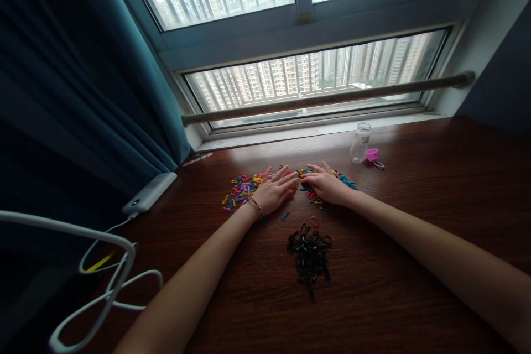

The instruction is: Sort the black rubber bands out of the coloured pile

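Observation:
My left hand [274, 192] lies with spread fingers over a pile of small colourful rubber bands [244, 188]. A beaded bracelet [255, 207] circles that wrist. My right hand [328, 186] rests on more colourful bands [347, 181], its fingers apart and its fingertips close to those of my left hand. A small black band [298, 173] shows between the two hands. Nearer to me is a separate heap of black rubber bands [310, 254]. A single red band [314, 222] and a blue band [285, 215] lie between the heap and my hands. What is under my palms is hidden.
Behind my right hand stands a clear jar [360, 144] without its lid, beside a pink cap [373, 155] with a loop. A white power bank [150, 192] with a cable [124, 254] is at the left by the blue curtain [136, 83]. The window rail [332, 98] runs behind the wooden table [415, 188].

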The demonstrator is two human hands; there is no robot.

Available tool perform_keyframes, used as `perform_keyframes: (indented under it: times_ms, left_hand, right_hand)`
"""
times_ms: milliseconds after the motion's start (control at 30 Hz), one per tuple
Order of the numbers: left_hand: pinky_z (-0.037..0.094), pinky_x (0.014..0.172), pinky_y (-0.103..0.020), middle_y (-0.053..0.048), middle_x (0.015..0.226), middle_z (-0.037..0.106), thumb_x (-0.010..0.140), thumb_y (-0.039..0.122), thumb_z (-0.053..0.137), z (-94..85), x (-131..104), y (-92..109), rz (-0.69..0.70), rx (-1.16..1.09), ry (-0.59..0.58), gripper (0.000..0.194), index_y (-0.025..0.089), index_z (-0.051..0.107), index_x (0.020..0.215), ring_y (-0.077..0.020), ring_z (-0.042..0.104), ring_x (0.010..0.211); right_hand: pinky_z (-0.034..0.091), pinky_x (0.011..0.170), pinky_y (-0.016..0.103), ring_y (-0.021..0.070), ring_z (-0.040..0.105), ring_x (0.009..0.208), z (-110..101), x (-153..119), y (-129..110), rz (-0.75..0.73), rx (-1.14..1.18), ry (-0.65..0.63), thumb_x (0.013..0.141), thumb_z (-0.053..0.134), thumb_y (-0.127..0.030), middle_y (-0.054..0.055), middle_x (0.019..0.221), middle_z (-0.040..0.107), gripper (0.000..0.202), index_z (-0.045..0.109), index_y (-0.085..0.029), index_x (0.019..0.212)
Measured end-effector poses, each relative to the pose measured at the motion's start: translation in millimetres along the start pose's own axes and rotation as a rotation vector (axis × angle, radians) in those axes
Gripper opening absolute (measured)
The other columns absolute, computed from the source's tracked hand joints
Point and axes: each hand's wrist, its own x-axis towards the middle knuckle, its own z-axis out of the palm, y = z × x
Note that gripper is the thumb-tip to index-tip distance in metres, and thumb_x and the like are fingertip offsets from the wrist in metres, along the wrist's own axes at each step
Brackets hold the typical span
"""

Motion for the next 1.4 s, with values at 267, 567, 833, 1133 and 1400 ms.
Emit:
perform_keyframes:
  times_ms: [267, 567, 833, 1133, 1400]
  left_hand:
    - [0.004, 0.107, -0.054, 0.002, 0.139, 0.034, 0.091, 0.039, 0.026, 8.0, 1.6, -5.6, -0.060, -0.041, -0.080, 0.042, 0.030, 0.032, 0.132, -0.0233, 0.014, 0.134]
    - [0.003, 0.107, -0.054, 0.002, 0.141, 0.031, 0.091, 0.039, 0.027, 7.1, 2.2, -4.1, -0.059, -0.051, -0.094, 0.044, 0.031, 0.027, 0.134, -0.0235, 0.012, 0.134]
    - [0.001, 0.107, -0.053, 0.004, 0.140, 0.032, 0.091, 0.036, 0.027, 6.7, 2.3, -4.5, 0.015, -0.060, -0.087, 0.043, 0.033, 0.027, 0.134, -0.0236, 0.013, 0.134]
    - [0.008, 0.108, -0.050, 0.000, 0.136, 0.040, 0.091, 0.032, 0.027, 4.0, 1.9, -3.6, 0.049, -0.072, -0.064, 0.041, 0.029, 0.033, 0.132, -0.0213, 0.020, 0.132]
    - [0.008, 0.108, -0.048, 0.000, 0.140, 0.032, 0.091, 0.035, 0.027, 5.5, 4.0, -3.9, -0.030, -0.108, -0.122, 0.049, 0.029, 0.017, 0.138, -0.0204, 0.015, 0.133]
  right_hand:
    - [0.011, 0.103, 0.054, 0.0232, 0.043, 0.117, -3.2, 3.2, 6.1, 0.119, -0.011, 0.080, 0.074, 0.039, -0.006, 0.003, 0.110, 0.063, 0.041, 0.062, -0.022, 0.104]
    - [0.003, 0.100, 0.062, 0.0281, 0.025, 0.128, 1.7, 2.6, 4.0, 0.089, -0.070, -0.120, 0.073, 0.038, -0.007, -0.001, 0.129, 0.048, 0.052, 0.053, -0.027, 0.118]
    - [0.002, 0.097, 0.065, 0.0274, 0.026, 0.128, -0.3, 3.3, 5.1, 0.016, 0.033, -0.145, 0.070, 0.039, -0.005, -0.002, 0.128, 0.050, 0.056, 0.053, -0.030, 0.118]
    - [0.023, 0.097, 0.051, 0.0208, 0.054, 0.103, -4.3, 5.9, 7.4, 0.170, 0.162, 0.172, 0.073, 0.039, -0.007, 0.005, 0.099, 0.067, 0.035, 0.068, -0.022, 0.086]
    - [0.016, 0.097, 0.054, 0.0224, 0.053, 0.099, -10.0, 0.5, -2.6, 0.044, 0.015, 0.036, 0.071, 0.043, -0.007, 0.003, 0.091, 0.068, 0.032, 0.068, -0.023, 0.082]
